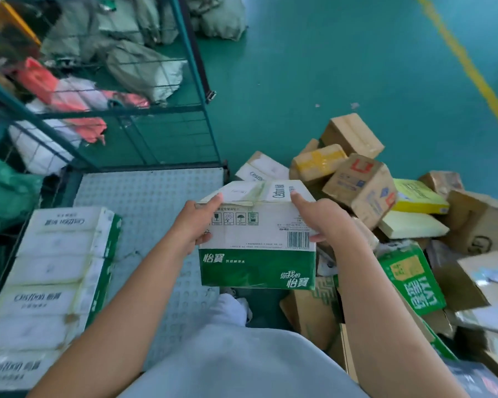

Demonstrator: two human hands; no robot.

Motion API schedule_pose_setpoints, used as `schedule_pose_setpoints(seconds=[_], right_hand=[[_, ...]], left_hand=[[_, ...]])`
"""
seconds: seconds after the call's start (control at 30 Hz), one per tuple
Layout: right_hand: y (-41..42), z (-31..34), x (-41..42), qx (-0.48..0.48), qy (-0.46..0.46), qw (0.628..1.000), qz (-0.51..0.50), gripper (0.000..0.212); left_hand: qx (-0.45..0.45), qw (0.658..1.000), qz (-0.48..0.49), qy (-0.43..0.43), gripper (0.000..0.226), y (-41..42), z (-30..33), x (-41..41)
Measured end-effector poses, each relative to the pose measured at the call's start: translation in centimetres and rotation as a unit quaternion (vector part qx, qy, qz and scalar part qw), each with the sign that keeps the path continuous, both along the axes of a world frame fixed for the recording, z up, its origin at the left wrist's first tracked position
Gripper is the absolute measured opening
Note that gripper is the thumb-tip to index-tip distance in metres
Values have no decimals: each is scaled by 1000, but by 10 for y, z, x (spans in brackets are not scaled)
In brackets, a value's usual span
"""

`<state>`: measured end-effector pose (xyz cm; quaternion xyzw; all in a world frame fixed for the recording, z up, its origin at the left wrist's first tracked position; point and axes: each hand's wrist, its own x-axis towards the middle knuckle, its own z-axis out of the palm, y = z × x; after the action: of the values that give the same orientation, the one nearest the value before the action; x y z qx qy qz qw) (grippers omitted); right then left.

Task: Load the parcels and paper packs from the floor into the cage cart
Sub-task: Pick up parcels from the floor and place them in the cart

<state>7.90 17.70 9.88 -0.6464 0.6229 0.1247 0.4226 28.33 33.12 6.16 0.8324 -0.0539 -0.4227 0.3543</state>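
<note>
I hold a white and green carton [256, 248] up in front of me, over the edge of the cage cart's studded grey floor [153, 196]. My left hand [197, 225] grips its left side, with the thumb under the near face. My right hand [318, 218] grips its right side, fingers on top and thumb on the near face by the barcode. A row of matching white and green cartons [52, 285] stands along the cart's left side. A heap of parcels [362, 185] lies on the floor to my right.
The cart's green mesh back wall [161, 133] rises behind the floor plate. Grey sacks [144, 67] and red and white bags [69, 104] lie beyond the mesh. Yellow paper packs [417, 196] sit in the heap. A yellow line [472, 67] crosses the green floor.
</note>
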Motion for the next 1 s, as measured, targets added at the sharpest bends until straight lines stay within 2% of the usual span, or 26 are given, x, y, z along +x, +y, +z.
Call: schedule_pose_setpoints(seconds=[0.3, 0.43, 0.5, 0.6, 0.7, 0.87, 1.0], right_hand=[[4, 3, 119, -4, 9, 990, 142, 89], [1, 3, 171, -1, 12, 984, 176, 83], [-1, -1, 201, 4, 10, 982, 191, 82], [2, -6, 247, 11, 2, 977, 215, 79], [11, -6, 287, 14, -8, 970, 242, 73], [35, -7, 349, 22, -19, 953, 302, 64], [50, -19, 392, 41, -45, 947, 317, 63]], left_hand=[[-43, 993, 106, 34, 57, 44, -4, 87], [-47, 987, 145, 46, 55, 51, -8, 126], [-50, 983, 168, 54, 62, 57, -10, 146], [-56, 974, 214, 56, 76, 72, -13, 175], [-60, 962, 263, 46, 73, 86, -12, 199], [-59, 936, 345, 33, 85, 124, -18, 232], [-45, 918, 394, 29, 77, 148, -20, 245]])
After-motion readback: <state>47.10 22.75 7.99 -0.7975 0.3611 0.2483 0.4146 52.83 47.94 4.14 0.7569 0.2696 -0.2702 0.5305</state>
